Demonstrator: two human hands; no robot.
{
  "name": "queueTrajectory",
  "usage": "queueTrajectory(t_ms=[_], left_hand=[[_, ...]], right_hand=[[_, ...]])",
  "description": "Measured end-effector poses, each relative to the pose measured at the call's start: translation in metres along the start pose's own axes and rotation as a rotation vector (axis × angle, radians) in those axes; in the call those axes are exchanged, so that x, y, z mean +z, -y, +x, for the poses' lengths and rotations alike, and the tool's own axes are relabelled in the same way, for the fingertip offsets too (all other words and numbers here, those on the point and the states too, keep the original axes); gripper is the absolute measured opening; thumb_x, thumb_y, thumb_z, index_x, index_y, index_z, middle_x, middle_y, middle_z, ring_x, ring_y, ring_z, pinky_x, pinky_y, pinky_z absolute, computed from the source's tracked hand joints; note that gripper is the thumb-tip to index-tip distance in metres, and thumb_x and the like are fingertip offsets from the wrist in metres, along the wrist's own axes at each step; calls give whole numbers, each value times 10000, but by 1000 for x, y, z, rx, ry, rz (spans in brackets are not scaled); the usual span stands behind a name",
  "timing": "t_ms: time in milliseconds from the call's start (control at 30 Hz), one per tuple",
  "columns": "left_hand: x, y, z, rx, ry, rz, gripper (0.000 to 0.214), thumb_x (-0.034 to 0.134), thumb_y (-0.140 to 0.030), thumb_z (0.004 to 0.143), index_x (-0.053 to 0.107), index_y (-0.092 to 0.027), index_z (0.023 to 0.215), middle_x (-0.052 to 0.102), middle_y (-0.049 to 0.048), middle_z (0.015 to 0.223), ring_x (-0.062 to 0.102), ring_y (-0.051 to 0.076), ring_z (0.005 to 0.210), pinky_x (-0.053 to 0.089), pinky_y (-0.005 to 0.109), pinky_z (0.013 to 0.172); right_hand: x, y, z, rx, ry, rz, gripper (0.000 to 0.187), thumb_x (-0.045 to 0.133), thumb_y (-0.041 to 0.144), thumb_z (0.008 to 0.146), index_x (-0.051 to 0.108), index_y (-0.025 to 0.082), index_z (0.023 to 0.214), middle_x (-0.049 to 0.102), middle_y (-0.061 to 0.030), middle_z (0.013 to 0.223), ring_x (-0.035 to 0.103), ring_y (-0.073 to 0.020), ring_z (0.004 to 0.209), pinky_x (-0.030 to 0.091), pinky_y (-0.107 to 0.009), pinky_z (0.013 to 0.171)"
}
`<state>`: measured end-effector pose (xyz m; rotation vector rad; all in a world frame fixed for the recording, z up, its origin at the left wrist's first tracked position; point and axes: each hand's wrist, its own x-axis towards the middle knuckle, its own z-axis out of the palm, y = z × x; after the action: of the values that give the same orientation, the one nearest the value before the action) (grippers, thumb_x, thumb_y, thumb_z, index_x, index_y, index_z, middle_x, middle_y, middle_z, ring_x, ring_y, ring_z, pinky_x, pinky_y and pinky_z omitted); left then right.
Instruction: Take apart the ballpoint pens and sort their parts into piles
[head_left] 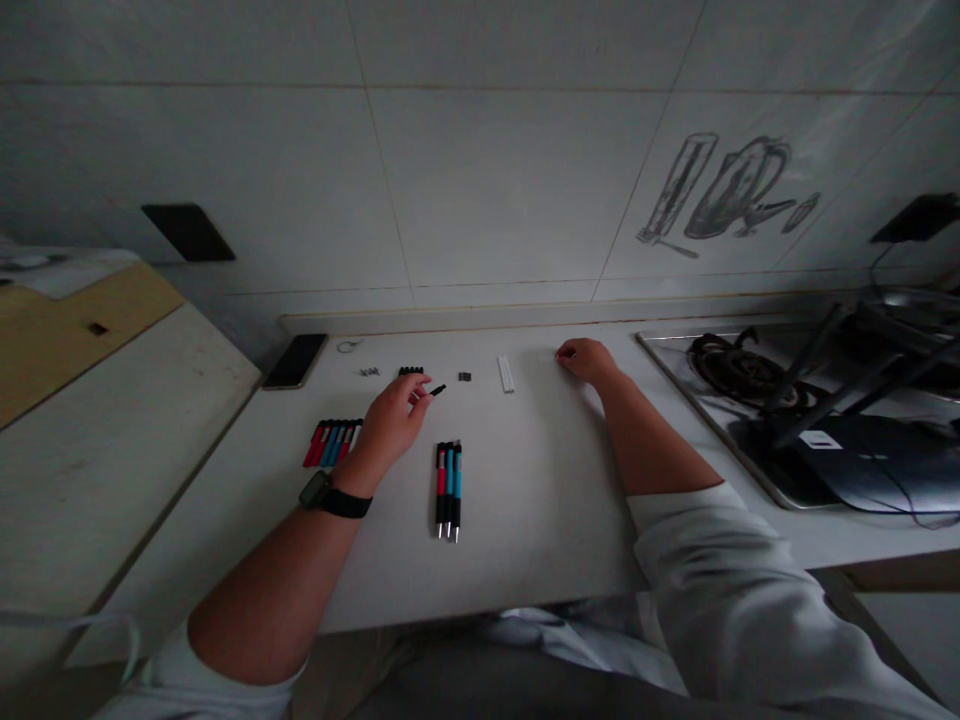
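On the white surface (540, 500), 3 pens (448, 490) lie side by side near the middle, tips toward 6 o'clock, their barrels red and blue. At 9 o'clock of them sits the watch (330, 497) on the left wrist. The left hand (390, 425) hangs at 11 o'clock of the pens, its grip closed on a small black part (437, 389), pinched between thumb and forefinger and sticking out toward 3 o'clock, just above the surface. A row of red and blue barrels (332, 443) lies just at 9 o'clock of that hand.

Farther off, a clump of black caps (411, 371) lies at 12 o'clock of the left hand. At 9 o'clock of the caps are small grey bits (368, 372), possibly springs; the view is too dim to be sure. At 3 o'clock of the caps come dark bits (464, 377), then white sticks (506, 373). The right hand (585, 358) rests at 3 o'clock of the sticks, fingers curled down on the surface; whether its grip holds anything, I cannot tell. A phone (295, 361) lies at the far 9 o'clock edge, a stove (750, 380) at 3 o'clock.
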<state>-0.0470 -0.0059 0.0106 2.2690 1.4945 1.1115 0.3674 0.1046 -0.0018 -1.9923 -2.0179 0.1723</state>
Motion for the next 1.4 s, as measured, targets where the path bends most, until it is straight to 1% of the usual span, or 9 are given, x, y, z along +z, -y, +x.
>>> queueTrajectory(t_ms=[400,567,700,833,933,1033,1133,1200,1400], left_hand=[[1,1,-1,9,-2,-3,278,632,-168,935,629,-212,1210,698,47,1015,673,187,881,564,368,867],[2,2,-1,2,-5,-11,283,631,-163,935,629,-214,1214,696,41,999,673,186,868,563,369,872],[1,-1,-1,14,3,-29,279,627,-171,945,620,-216,1221,692,39,991,676,186,880,565,361,864],[-1,-12,-2,74,66,-63,294,644,-140,937,616,-215,1220,686,30,997,672,174,888,558,349,868],[-2,-22,-3,134,103,-71,294,657,-140,941,616,-214,1223,682,30,1002,668,171,907,552,344,874],[-3,-27,-4,179,103,-59,299,666,-146,946,610,-211,1232,681,38,1018,665,177,934,549,354,893],[-3,-28,-4,197,98,-46,303,678,-150,943,611,-217,1231,679,41,1024,664,183,944,550,363,906],[-4,-29,-5,206,99,-47,305,690,-161,941,612,-224,1229,683,42,1029,666,185,943,550,367,912],[-4,-31,-5,209,81,-87,324,703,-220,948,595,-208,1254,681,57,1051,662,184,948,538,346,891]], right_hand=[[-1,1,0,-35,6,-4,223,677,276,877,814,220,1043,801,-77,1033,715,-209,913,513,-281,810],[-12,3,-5,-33,31,24,218,694,255,857,793,216,1047,795,-66,1014,703,-201,871,507,-286,787],[-39,19,-9,-54,-159,54,229,683,249,862,761,204,1073,775,-77,975,678,-214,847,497,-320,795],[-61,75,-32,-253,-384,138,229,584,266,936,737,203,1094,739,-96,978,651,-213,834,484,-333,806],[-53,126,-65,-481,-230,273,256,545,356,996,732,215,1098,733,-92,1012,645,-194,805,478,-320,797],[-27,159,-94,-583,6,373,282,581,414,990,726,219,1133,733,-88,994,637,-183,790,466,-300,758],[-2,168,-109,-581,133,457,270,583,428,984,723,213,1070,719,-61,921,614,-168,753,445,-285,725],[9,167,-111,-555,145,515,264,567,424,985,713,207,1021,701,-43,876,591,-157,727,425,-274,702],[17,166,-109,-443,132,681,301,529,461,981,669,203,914,630,1,743,526,-144,666,370,-260,639]])
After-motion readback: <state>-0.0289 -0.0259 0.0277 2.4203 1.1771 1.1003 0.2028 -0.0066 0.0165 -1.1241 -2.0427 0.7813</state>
